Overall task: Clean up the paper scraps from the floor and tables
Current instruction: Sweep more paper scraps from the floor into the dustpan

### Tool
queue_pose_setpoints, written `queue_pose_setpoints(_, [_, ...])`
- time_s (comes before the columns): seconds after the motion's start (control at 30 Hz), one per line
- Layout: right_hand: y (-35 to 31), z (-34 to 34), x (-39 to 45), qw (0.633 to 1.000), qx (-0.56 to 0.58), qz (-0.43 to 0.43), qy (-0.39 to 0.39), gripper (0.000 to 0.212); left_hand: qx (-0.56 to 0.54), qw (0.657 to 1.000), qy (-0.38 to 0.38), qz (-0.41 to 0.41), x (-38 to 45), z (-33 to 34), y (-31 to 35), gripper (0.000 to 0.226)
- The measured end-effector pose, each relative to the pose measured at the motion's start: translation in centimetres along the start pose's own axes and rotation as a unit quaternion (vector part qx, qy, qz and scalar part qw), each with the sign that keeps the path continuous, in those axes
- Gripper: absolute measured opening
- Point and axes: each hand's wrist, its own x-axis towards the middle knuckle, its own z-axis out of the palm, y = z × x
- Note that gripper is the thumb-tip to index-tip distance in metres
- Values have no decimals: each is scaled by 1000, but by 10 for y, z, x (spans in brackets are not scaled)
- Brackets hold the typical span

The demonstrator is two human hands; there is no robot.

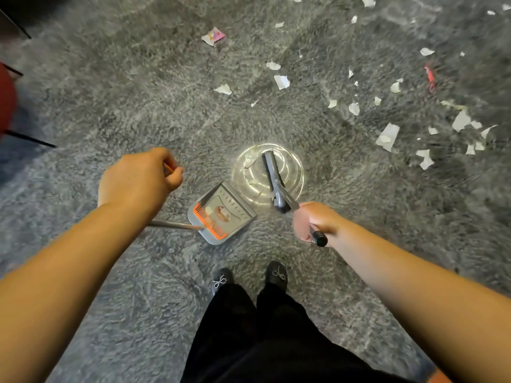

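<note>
Scraps [388, 136] lay scattered at two o'clock on the floor [110, 106]; left hand [138, 181] gripped the dustpan [221, 214] handle, right hand [315, 221] clasped the broom [273, 178]; best swept toward the pan mouth in short, low strokes

Floor [110, 78]: mottled grey. Scraps [281, 81]: white, one pink [214, 36], one red [429, 76]. Dustpan [221, 214]: grey, orange comb; shoes [276, 273]: black, white bows.
</note>
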Motion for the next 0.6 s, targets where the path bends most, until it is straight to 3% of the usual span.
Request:
queue_pose_setpoints(0.23, [-54, 7, 20, 1000, 2, -24, 19, 25, 9, 1000, 13, -1, 18, -4, -27, 17])
queue_pose_setpoints(0.3, [-69, 8, 27, 999, 36, 4, 3, 16, 7, 1000, 15, 5, 21, -2, -30, 14])
queue_pose_setpoints(0.4, [-76, 12, 40, 999, -3, 35, -25, 10, 7, 1000, 4, 13, 27, -1, -35, 15])
queue_pose_setpoints(0.6, [-53, 13, 46, 995, -62, 56, -54, 25, 22, 1000, -3, 16, 44, -1, -38, 16])
